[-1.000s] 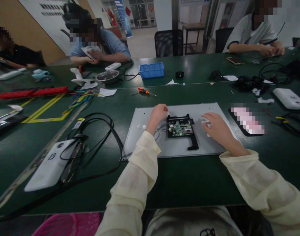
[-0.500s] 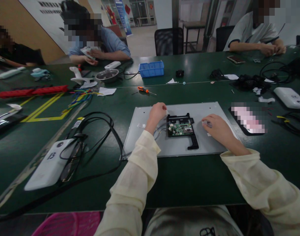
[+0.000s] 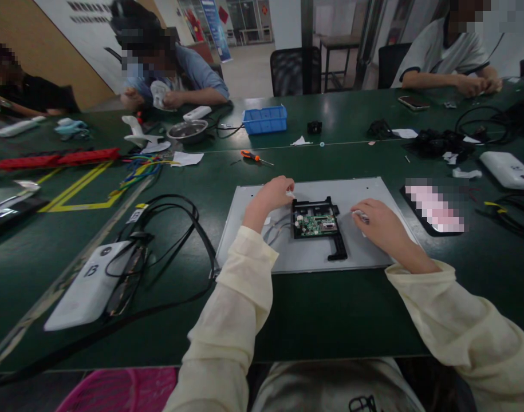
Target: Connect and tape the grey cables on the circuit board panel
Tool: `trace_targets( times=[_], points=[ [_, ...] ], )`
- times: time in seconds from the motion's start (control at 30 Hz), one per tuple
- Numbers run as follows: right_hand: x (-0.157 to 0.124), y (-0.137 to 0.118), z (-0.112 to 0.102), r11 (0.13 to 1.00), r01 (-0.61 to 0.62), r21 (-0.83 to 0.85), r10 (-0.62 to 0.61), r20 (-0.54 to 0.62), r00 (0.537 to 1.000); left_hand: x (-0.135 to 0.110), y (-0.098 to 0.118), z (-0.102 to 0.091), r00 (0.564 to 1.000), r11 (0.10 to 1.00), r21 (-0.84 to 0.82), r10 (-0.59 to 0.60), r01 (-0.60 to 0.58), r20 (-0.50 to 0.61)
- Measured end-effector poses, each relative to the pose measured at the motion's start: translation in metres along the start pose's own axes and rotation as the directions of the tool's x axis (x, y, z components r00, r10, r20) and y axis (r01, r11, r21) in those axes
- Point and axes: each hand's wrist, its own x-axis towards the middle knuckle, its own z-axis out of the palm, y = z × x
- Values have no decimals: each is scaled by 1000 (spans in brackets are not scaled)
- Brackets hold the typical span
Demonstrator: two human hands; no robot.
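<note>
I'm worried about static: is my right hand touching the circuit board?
Apart. The head view shows bare grey panel between your right hand and the black frame around the circuit board.

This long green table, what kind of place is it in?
Probably a workshop for small electronics. There's a green circuit board in a black frame, a screwdriver with an orange handle, and a person in a blue shirt sitting across the green table.

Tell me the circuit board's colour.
The circuit board is mostly green; the head view shows it best.
</note>
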Motion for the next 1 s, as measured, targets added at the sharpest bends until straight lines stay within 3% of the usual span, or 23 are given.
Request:
trace_targets(
  times=[0.13,0.4,0.6,0.83,1.0],
  points=[
    [0,-2,-1,1000,13,-11,-13,1,1000,1,0,0,999,997,79,-10,7,47],
    [-2,-7,0,1000,22,-17,-21,32,999,-1,8,-7,998,972,232,-37,27,41],
    [-1,-8,-2,1000,8,-21,-7,57,998,-1,24,-18,998,970,238,-32,42,-47],
    [0,-9,-2,1000,7,-27,-6,66,998,1,52,-23,999,967,256,16,-23,28],
    [0,-8,-3,1000,2,-23,0,56,998,1,53,-20,998,969,241,31,-44,55]
  ],
)
